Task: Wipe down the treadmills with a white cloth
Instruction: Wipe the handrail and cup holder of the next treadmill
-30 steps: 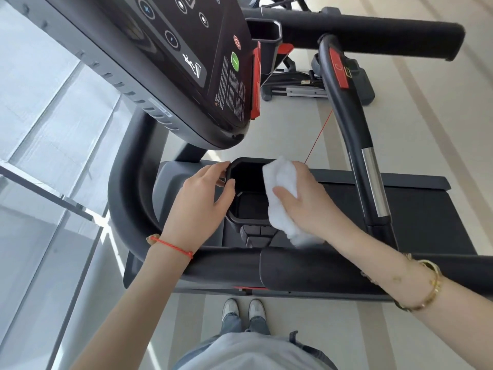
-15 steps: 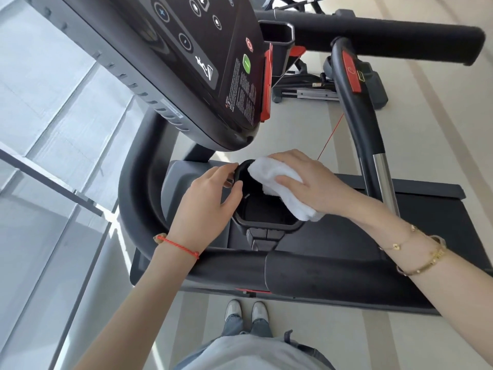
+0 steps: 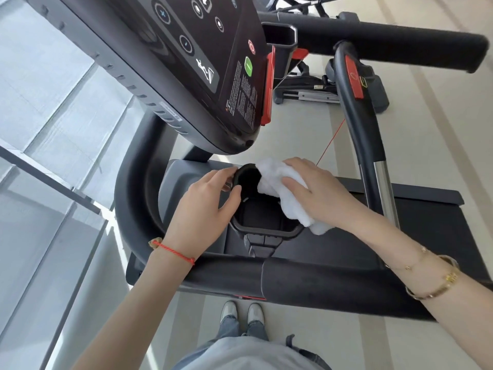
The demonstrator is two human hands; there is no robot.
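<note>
A black treadmill fills the view, its console tilted overhead and its padded front handlebar across the bottom. Below the console sits a black cup holder with a raised rim. My left hand grips the holder's left rim, thumb inside. My right hand presses a white cloth flat over the holder's far right rim, the cloth trailing down to the right edge.
A curved grip with a red tab and silver sensor rises at the right. Another black padded bar runs across the top. Other gym equipment stands on the pale floor beyond. Glass panels line the left side.
My right hand has carried the cloth from the holder's near right side up and left to the far rim. My left hand has kept its hold on the left rim.
</note>
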